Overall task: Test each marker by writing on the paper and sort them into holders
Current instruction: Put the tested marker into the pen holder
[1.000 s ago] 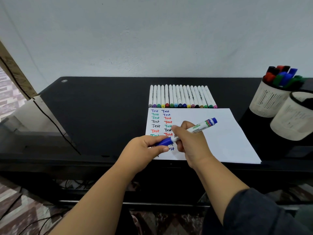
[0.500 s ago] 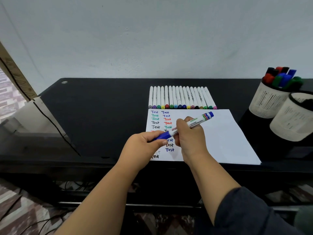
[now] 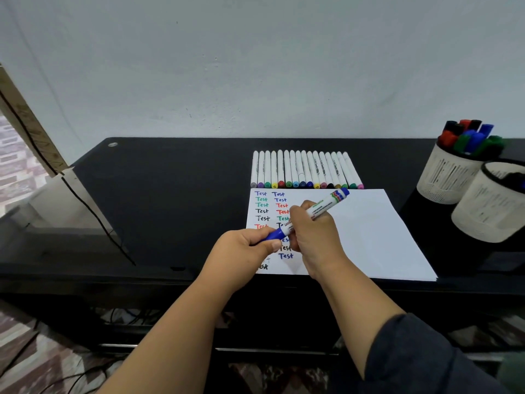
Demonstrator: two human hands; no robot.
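**Blue marker held in both hands above the test sheet**

Your right hand (image 3: 315,240) wraps its fingers around the white barrel of the blue marker (image 3: 321,210), which slants up and away to the right, its blue rear end over the top edge of the paper (image 3: 369,237). Your left hand (image 3: 241,251) pinches the marker's blue cap (image 3: 274,234) between thumb and curled fingers at the low, near end. Whether the cap is fully seated on the barrel you cannot tell from this view, since your fingers cover the joint.

The paper lies flat on the black table (image 3: 170,194), under both hands. Two columns of the word "Test" run down its left side in blue, green, red and black; your hands hide several lines. Just behind the sheet, a row of white markers (image 3: 304,170) lies side by side, coloured ends toward you.

At the far right stand two pale holders touching each other. The rear holder (image 3: 443,177) is full of capped markers in black, red, green and blue. The front holder (image 3: 488,211) is partly cut off by the frame edge, and its contents are too dark to make out
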